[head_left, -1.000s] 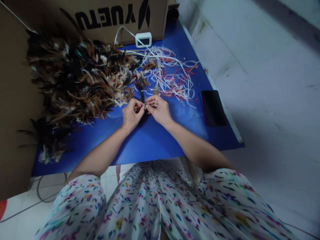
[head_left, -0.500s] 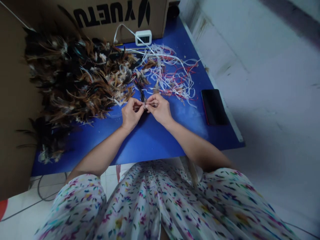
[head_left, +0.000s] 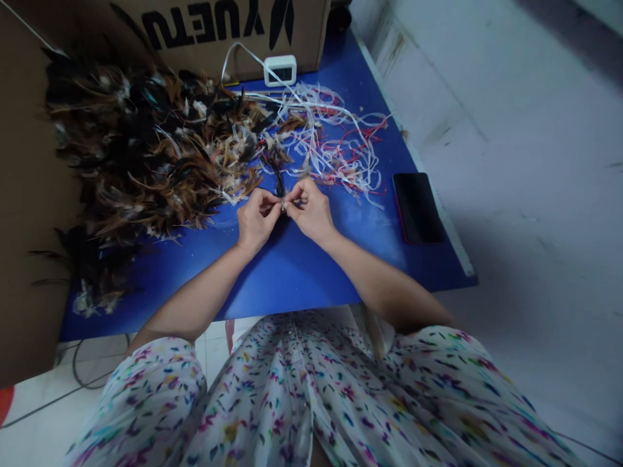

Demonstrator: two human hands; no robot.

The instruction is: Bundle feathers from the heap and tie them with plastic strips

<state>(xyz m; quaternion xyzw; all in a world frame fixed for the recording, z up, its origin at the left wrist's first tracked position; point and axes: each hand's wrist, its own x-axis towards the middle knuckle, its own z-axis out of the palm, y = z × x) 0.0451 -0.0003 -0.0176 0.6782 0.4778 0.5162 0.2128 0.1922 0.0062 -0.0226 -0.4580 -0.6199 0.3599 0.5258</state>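
Observation:
My left hand [head_left: 256, 220] and my right hand [head_left: 310, 209] meet over the blue table [head_left: 287, 279], thumbs and forefingers pinched together. Between the fingertips is the pale base of a small dark feather bunch [head_left: 279, 184], whose dark end points away from me. Both hands are closed on it; the exact spot of the pinch is partly hidden by the fingers. Just beyond and to the left spreads a large heap of brown and black feathers [head_left: 160, 155]. Past my right hand lies a tangle of white and red strips [head_left: 335, 143].
A black phone [head_left: 418, 207] lies near the table's right edge, beside the wall. At the back, a small white digital device [head_left: 280, 71] stands before a cardboard box [head_left: 219, 52]. A separate dark feather clump [head_left: 97, 272] sits at the front left.
My right fingers have shifted very slightly at the base of the feather bunch. Both hands keep their pinch, and the other things stay in place.

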